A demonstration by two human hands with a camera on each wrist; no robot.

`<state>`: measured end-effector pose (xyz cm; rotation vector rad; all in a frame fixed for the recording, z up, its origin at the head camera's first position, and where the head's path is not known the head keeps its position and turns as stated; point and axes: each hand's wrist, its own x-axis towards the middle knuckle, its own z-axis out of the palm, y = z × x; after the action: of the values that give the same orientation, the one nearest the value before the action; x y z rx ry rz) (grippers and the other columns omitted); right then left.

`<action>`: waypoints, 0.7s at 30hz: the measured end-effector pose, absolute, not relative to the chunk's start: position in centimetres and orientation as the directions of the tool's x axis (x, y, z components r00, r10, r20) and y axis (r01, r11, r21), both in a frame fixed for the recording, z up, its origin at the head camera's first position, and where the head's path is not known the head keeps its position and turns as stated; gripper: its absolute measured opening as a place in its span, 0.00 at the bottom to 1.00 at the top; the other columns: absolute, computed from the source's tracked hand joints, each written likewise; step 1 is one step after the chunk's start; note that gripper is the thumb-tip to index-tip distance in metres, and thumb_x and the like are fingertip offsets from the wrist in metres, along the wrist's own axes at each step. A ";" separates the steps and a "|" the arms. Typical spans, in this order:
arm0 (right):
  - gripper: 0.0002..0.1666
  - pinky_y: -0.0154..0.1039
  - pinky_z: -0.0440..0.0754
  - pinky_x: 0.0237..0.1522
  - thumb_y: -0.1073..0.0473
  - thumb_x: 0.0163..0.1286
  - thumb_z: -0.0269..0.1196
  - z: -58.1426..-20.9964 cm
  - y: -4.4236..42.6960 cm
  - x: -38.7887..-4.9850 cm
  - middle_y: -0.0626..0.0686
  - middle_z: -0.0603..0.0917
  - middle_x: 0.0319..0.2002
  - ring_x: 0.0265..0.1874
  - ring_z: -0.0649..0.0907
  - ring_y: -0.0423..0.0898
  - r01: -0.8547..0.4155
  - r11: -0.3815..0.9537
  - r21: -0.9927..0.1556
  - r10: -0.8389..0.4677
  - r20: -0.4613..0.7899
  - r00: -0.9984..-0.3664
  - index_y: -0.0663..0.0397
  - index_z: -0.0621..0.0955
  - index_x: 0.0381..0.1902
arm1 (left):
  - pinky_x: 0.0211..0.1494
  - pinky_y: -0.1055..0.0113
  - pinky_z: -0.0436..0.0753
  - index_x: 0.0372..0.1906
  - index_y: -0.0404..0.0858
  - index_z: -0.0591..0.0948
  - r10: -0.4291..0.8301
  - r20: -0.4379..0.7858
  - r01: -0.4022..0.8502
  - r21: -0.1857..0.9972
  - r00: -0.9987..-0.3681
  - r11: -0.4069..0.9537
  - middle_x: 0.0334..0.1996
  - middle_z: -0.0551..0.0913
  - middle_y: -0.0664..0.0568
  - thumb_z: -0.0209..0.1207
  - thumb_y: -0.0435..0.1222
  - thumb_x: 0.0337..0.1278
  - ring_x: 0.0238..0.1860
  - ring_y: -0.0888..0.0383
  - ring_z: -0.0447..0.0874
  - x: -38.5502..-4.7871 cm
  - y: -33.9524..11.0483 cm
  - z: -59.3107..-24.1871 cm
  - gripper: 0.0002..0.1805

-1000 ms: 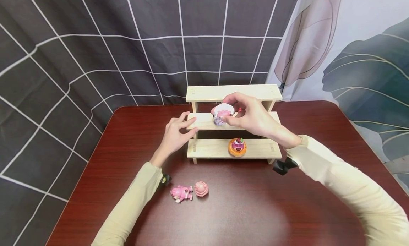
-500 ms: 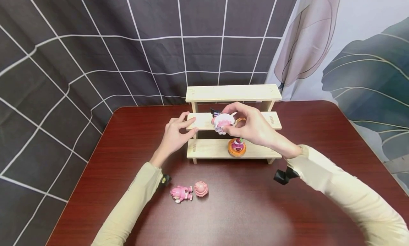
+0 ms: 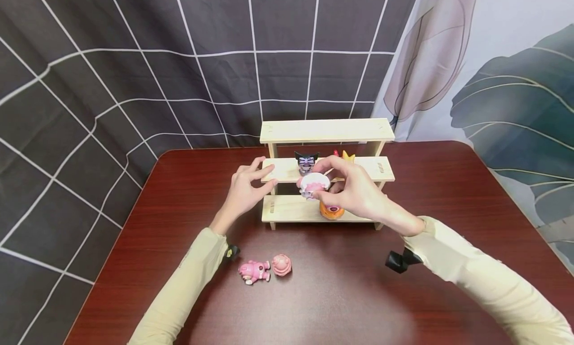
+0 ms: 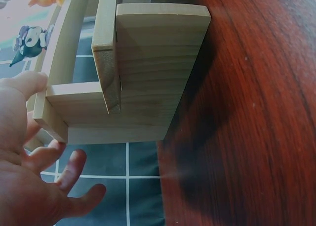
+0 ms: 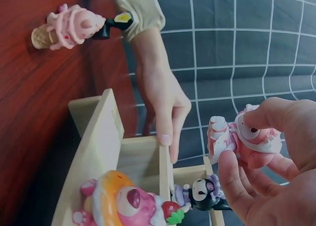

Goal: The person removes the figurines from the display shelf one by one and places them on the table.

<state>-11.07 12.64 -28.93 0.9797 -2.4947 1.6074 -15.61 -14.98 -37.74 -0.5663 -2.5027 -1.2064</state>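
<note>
Both hands are busy. The right hand [image 3: 356, 190] pinches a small pink and white toy [image 3: 313, 184] by its round sides. The toy is up in the air, in front of the middle step [image 3: 285, 172] of a wooden stand [image 3: 327, 130], and its feet seem to point down. The left hand [image 3: 243, 188] pinches the left end of that step, with the thumb at the front edge.

The held toy is likely light and hard, like plastic, so it should not squash. It looks smooth, so it could slip from a loose pinch. Its fat middle seems the best place to hold. Little bits might chip if it falls.

Close by, a black-eared toy [image 3: 307, 163] stands on the middle step. A yellow toy [image 3: 348, 157] peeks out behind the right hand. Down on the bottom step [image 3: 291, 209] sits an orange ring toy [image 3: 332, 212], partly covered. Nearer the person, a pink bear toy [image 3: 254, 272] lies on the red-brown table [image 3: 345, 295], just beside an ice cream toy [image 3: 281, 265].
</note>
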 end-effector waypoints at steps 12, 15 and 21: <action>0.24 0.34 0.81 0.31 0.76 0.53 0.73 -30.0 12.6 -10.0 0.54 0.82 0.38 0.28 0.82 0.47 -0.467 0.286 -0.837 -0.486 0.293 -0.823 0.64 0.79 0.48 | 0.52 0.43 0.69 0.56 0.38 0.85 0.223 0.446 0.487 0.662 -0.867 0.570 0.65 0.76 0.41 0.70 0.39 0.56 0.54 0.36 0.74 -15.5 -14.9 -37.8 0.22; 0.24 0.33 0.79 0.29 0.75 0.52 0.74 -30.2 12.6 -9.6 0.53 0.81 0.37 0.27 0.80 0.47 -0.479 0.294 -0.827 -0.488 0.301 -0.820 0.63 0.79 0.47 | 0.52 0.44 0.69 0.56 0.38 0.85 0.222 0.448 0.488 0.659 -0.866 0.572 0.65 0.76 0.41 0.70 0.38 0.56 0.54 0.36 0.74 -15.5 -15.0 -37.8 0.22; 0.25 0.33 0.77 0.27 0.73 0.50 0.75 -30.7 12.8 -8.9 0.50 0.80 0.35 0.27 0.78 0.46 -0.510 0.320 -0.799 -0.496 0.318 -0.808 0.59 0.79 0.46 | 0.52 0.45 0.70 0.57 0.38 0.85 0.223 0.451 0.490 0.656 -0.864 0.574 0.65 0.76 0.43 0.71 0.38 0.56 0.54 0.39 0.74 -15.7 -15.0 -37.9 0.23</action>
<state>-8.95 12.77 -30.74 0.9685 -2.5402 1.5459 -15.65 -14.97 -37.87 -0.5838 -2.4904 -1.1807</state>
